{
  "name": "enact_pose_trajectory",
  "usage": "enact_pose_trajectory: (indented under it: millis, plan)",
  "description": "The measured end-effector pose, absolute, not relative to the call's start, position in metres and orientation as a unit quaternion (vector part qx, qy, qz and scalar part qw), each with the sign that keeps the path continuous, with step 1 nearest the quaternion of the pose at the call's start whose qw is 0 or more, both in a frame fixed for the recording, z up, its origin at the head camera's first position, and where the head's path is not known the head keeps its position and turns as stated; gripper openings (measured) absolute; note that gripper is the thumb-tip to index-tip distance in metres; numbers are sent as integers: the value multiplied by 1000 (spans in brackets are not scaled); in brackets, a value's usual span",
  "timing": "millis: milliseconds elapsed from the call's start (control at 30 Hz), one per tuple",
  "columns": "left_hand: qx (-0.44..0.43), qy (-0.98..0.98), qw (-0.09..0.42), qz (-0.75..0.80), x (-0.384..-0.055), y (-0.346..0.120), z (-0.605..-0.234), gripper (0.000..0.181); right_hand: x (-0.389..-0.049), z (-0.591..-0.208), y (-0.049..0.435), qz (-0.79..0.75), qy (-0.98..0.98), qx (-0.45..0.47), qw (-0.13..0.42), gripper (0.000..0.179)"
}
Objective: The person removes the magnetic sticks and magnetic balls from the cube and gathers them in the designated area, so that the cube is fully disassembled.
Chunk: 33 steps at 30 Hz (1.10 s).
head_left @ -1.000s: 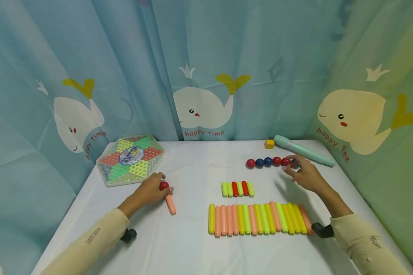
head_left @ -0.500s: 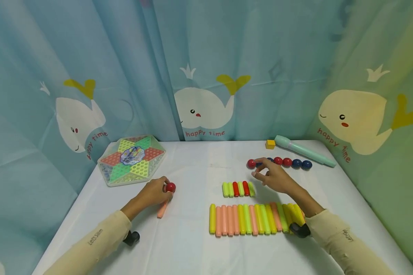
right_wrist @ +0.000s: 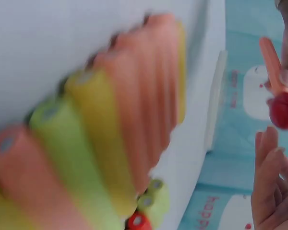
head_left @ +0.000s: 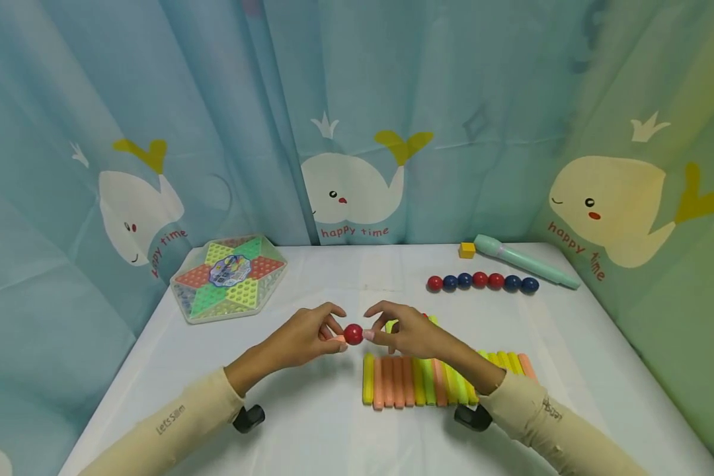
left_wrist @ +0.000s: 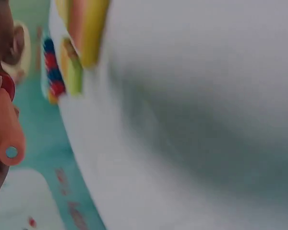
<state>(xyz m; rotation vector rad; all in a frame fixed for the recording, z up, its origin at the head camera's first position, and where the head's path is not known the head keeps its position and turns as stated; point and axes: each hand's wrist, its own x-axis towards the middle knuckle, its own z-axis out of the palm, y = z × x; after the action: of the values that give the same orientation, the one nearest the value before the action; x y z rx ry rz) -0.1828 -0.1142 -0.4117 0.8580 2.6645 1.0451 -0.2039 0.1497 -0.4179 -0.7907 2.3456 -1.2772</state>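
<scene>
In the head view my left hand point(head_left: 303, 336) pinches an orange stick point(left_wrist: 7, 129), held above the table left of the stick row. A red ball point(head_left: 354, 334) sits at the stick's right-hand end; the right wrist view shows the ball point(right_wrist: 282, 111) against that end. The stick's other end shows a small metal disc in the left wrist view. My right hand point(head_left: 413, 332) is at the ball's right side, thumb tip at its edge and index finger spread above. Whether the thumb presses on the ball, I cannot tell.
Below the right hand lies a row of orange, yellow and green sticks point(head_left: 401, 383), with shorter green and red sticks point(head_left: 431, 319) partly hidden behind. Farther back are several red and blue balls point(head_left: 479, 280), a yellow cube point(head_left: 467, 250), a teal pen-like object point(head_left: 526, 262) and a star-patterned game board point(head_left: 229, 277).
My left hand has lifted the orange stick with its red ball and carried it right. My right hand has come left from the ball row, past the short sticks, to the held ball.
</scene>
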Motion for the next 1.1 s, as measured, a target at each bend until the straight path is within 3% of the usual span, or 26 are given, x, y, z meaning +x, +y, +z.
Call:
enact_pose_trajectory:
  millis: [300,500,800,1100]
  plan:
    - [289,882,32,372,-163,-92,-399,41,-192,-414,148,-473,814,-266,206,30]
    - [296,875,13,383,-161,-91,-401,39,-191,-418,156,-473,794,-296,241,36]
    - [340,880,57,326,-151,-101,-395,18,-178,-413,169,-468,789,-351,191,30]
    - [363,896,102,236,-143,-92,-388,28,-163,-416,170,-447,804,-358,162,29]
